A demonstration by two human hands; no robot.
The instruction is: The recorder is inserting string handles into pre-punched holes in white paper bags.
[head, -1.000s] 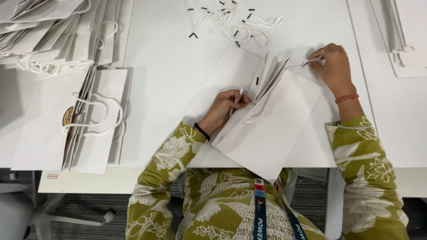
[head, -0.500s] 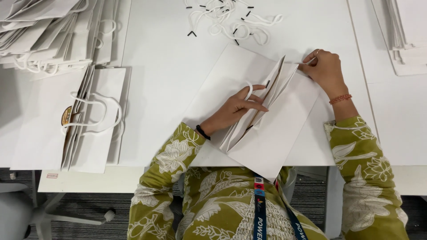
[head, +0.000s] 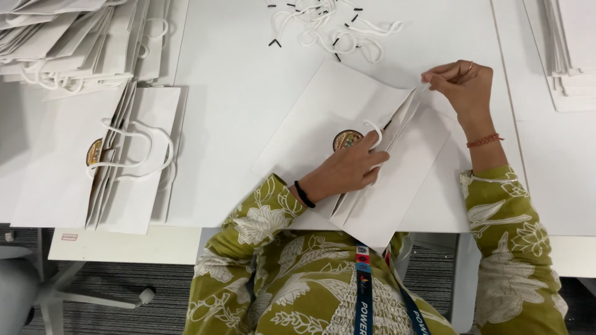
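White paper bag [head: 372,205] flat under left hand [head: 347,170], cord loop [head: 374,130] beside fingertips.

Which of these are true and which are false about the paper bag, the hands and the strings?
1. The left hand presses on the white paper bag. True.
2. The right hand holds scissors. False: its fingertips pinch a thin string end at the bag's top edge.
3. Loose white strings lie above the bag. True.
4. The bag stands upright. False: it lies flat on the table.
5. A stack of finished bags lies on the left. True.
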